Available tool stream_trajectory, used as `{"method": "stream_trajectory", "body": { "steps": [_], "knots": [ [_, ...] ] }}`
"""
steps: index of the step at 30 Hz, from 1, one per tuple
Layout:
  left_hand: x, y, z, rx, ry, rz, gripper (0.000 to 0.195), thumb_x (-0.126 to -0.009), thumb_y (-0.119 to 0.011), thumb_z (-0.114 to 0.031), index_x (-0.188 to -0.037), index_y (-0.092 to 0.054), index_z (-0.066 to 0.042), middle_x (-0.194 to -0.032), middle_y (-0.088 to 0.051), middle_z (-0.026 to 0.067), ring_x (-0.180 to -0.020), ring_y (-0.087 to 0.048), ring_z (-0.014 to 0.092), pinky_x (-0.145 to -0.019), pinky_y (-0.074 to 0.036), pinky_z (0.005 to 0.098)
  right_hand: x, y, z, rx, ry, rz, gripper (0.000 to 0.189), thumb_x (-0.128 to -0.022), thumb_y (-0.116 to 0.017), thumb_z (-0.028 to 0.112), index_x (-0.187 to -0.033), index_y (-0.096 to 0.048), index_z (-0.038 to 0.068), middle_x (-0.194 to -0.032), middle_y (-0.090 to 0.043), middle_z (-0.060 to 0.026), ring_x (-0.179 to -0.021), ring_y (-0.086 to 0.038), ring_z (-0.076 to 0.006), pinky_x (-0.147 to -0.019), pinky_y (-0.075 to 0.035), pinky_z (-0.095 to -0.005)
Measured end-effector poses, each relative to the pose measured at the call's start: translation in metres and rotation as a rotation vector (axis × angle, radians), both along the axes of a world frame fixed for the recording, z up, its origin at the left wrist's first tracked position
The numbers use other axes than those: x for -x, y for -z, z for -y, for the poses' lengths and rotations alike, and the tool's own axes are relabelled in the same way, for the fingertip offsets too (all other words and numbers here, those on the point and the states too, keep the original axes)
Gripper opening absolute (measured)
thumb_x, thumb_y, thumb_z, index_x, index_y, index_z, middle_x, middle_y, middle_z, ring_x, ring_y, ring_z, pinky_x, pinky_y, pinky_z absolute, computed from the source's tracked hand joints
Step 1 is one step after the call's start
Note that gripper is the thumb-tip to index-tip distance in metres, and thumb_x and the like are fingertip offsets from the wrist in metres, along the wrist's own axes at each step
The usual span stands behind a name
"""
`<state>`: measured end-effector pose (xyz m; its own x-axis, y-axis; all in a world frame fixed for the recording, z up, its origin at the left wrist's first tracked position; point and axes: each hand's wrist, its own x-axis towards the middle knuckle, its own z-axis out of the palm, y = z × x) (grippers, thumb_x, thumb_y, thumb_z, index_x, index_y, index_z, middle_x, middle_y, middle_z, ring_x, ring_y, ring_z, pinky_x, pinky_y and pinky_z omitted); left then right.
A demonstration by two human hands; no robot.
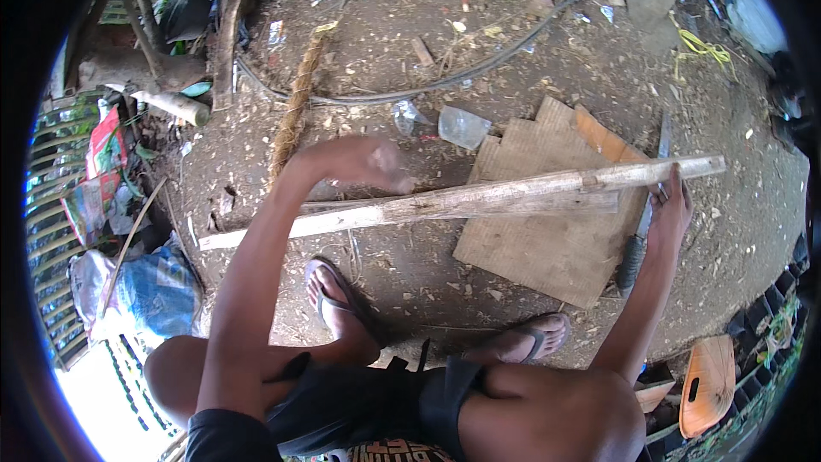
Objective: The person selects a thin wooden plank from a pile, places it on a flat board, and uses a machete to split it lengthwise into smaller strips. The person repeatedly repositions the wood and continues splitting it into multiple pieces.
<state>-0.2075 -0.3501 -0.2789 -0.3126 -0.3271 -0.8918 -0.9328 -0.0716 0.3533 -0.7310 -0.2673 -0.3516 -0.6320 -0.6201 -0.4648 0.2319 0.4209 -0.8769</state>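
A long pale wooden strip [449, 201] lies crosswise before me, its right part over a flat piece of cardboard [545, 250]. My right hand [670, 205] holds the strip near its right end, fingers around its edge. My left hand [378, 163], blurred, is just above the strip's left half with nothing seen in it; its fingers look partly curled. A second, shorter wooden piece [545, 204] lies partly under the strip. Beside my right hand a long blade [665, 131] with a dark wrapped handle [630, 263] rests at the cardboard's right edge, partly hidden by the strip and hand.
A fibre-wrapped stick [298, 99] and a black hose [397, 99] lie on the dirt ground beyond. A clear plastic container [464, 127] sits near the cardboard. Sacks [157, 285] and a slatted bamboo fence [54, 205] stand left, an orange plastic piece [707, 385] lower right.
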Motion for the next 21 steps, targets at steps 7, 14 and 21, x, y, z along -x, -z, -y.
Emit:
{"method": "stream_trajectory", "body": {
  "steps": [7,14,21],
  "knots": [
    [0.002,0.029,-0.050,-0.185,-0.062,-0.133,0.064,-0.093,-0.077,-0.058,-0.126,-0.069,-0.004,-0.102,-0.076,0.0125,-0.094,-0.074,0.023,-0.086,-0.057,0.0409,0.034,0.016,0.010,-0.013,-0.029,0.037,0.048,-0.102,-0.074,0.037,-0.133,-0.063,0.002,-0.108,-0.072,-0.0049,-0.081,-0.066,-0.0108,-0.064,-0.045,-0.0246],
    [0.059,0.015,-0.040,0.275,-0.019,-0.218,0.063,-0.095,-0.075,-0.053,-0.132,-0.067,-0.003,-0.115,-0.073,0.0214,-0.109,-0.071,0.038,-0.098,-0.053,0.0467,0.015,-0.043,-0.008,-0.330,-0.261,-0.869,0.061,-0.101,-0.074,0.039,-0.144,-0.058,0.000,-0.123,-0.071,-0.0150,-0.101,-0.073,-0.0257,-0.082,-0.058,-0.0387],
    [0.122,0.020,-0.041,0.376,-0.036,-0.145,0.066,-0.094,-0.074,-0.052,-0.142,-0.062,-0.008,-0.132,-0.068,0.0253,-0.125,-0.063,0.044,-0.108,-0.050,0.0489,-0.118,-0.059,-0.029,0.162,-0.942,-0.934,0.043,-0.093,-0.081,0.036,-0.123,-0.072,0.006,-0.117,-0.074,-0.0140,-0.106,-0.071,-0.0322,-0.093,-0.056,-0.0451]
  ]
}}
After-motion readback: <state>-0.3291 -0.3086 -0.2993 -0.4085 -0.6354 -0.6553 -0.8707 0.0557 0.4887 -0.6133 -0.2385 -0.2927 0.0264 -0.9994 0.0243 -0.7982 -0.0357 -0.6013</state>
